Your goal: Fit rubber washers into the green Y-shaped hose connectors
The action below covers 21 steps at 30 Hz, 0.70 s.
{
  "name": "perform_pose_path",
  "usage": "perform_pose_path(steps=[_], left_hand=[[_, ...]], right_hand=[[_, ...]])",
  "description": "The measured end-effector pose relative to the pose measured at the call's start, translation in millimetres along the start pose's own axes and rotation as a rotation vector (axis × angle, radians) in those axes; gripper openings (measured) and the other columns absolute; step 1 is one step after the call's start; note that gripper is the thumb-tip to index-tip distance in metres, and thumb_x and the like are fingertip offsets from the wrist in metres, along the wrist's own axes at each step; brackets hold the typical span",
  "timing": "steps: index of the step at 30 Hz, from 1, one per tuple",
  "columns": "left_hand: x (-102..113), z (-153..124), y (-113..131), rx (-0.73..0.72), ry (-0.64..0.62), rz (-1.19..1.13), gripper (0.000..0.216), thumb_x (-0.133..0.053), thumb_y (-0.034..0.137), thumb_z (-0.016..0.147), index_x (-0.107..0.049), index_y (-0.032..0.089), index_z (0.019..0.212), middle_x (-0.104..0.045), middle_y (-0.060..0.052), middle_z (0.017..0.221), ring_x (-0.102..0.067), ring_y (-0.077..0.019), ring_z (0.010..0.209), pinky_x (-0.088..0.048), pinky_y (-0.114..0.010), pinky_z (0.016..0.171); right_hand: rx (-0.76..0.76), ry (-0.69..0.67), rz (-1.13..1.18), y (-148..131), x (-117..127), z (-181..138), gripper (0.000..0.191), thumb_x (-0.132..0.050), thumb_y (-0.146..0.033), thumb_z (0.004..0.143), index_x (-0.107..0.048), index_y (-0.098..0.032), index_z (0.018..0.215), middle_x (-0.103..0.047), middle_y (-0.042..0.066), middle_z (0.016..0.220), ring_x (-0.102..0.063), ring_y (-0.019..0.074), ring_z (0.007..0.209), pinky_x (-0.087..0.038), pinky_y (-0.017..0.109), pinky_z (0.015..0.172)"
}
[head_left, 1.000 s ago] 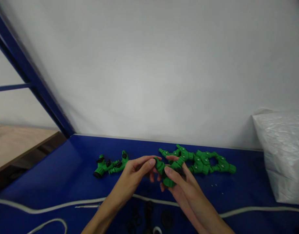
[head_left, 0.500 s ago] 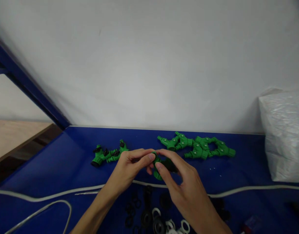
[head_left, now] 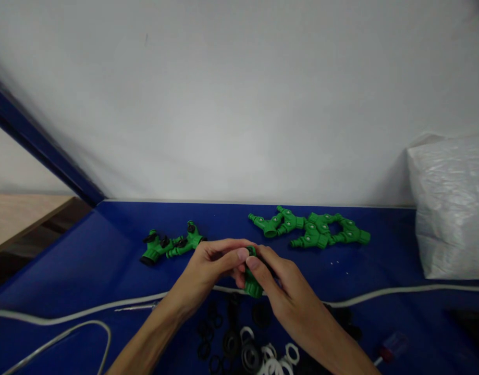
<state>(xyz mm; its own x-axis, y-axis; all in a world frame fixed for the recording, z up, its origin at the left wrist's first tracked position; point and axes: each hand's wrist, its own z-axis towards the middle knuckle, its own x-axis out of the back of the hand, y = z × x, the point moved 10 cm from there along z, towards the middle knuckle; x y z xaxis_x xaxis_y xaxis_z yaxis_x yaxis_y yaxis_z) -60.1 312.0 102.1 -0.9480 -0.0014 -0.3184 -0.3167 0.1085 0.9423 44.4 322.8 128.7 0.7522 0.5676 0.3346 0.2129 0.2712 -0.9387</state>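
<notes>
Between my two hands is a green plastic Y-shaped hose splitter [head_left: 254, 285], its wide end pointing down and much of it covered by fingers. My left hand [head_left: 218, 260] grips it from the left, thumb at its top end. From the right, my right hand [head_left: 284, 286] pinches the same end with thumb and forefinger; both thumbs nearly meet there. Below the hands lie black rings [head_left: 204, 350], white rings [head_left: 292, 354] and larger black round parts [head_left: 250, 357], partly in shadow.
Green splitters with black valve levers [head_left: 156, 247] lie at the left; several without levers [head_left: 315, 235] lie at the back right. A white cable [head_left: 380, 297] crosses the blue table. A screwdriver [head_left: 393, 346] is at the lower right, a wrapped white package [head_left: 454, 208] at the right edge.
The splitter in my hands has tilted, so its wide end shows more, lower down. My right fingers have closed in nearer the left thumb. The view has shifted slightly.
</notes>
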Motion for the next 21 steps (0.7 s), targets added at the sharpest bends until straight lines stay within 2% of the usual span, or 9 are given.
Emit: perform_pose_path(steps=[5,11,21], left_hand=[[-1,-4,1,0.028,-0.038,-0.014,0.032,-0.082,0.041,0.078,-0.082,0.017,0.099,-0.067,0.001,0.063,-0.061,-0.0089,0.049,-0.051,-0.021,0.052],[-5,-4,5,0.009,-0.089,0.001,0.027,-0.081,0.037,0.08,-0.08,0.017,0.099,-0.068,0.001,0.063,-0.065,-0.0102,0.049,-0.052,-0.02,0.05],[-7,-7,5,0.008,-0.117,0.022,0.022,-0.081,0.035,0.081,-0.073,0.016,0.087,-0.071,0.002,0.06,-0.066,-0.0111,0.045,-0.052,-0.018,0.047]], right_hand=[[0.013,-0.039,0.004,-5,2,-3,0.035,-0.042,-0.049,0.106,-0.06,-0.024,0.091,-0.061,-0.001,0.086,-0.058,0.0164,0.083,-0.041,0.031,0.078],[0.059,-0.13,0.031,-9,2,-1,0.037,-0.041,-0.047,0.107,-0.062,-0.021,0.092,-0.062,0.0,0.088,-0.059,0.0162,0.085,-0.041,0.032,0.079],[0.125,-0.146,-0.051,-12,1,-5,0.034,-0.043,-0.045,0.108,-0.064,-0.024,0.092,-0.061,-0.001,0.087,-0.059,0.0152,0.087,-0.041,0.031,0.082]])
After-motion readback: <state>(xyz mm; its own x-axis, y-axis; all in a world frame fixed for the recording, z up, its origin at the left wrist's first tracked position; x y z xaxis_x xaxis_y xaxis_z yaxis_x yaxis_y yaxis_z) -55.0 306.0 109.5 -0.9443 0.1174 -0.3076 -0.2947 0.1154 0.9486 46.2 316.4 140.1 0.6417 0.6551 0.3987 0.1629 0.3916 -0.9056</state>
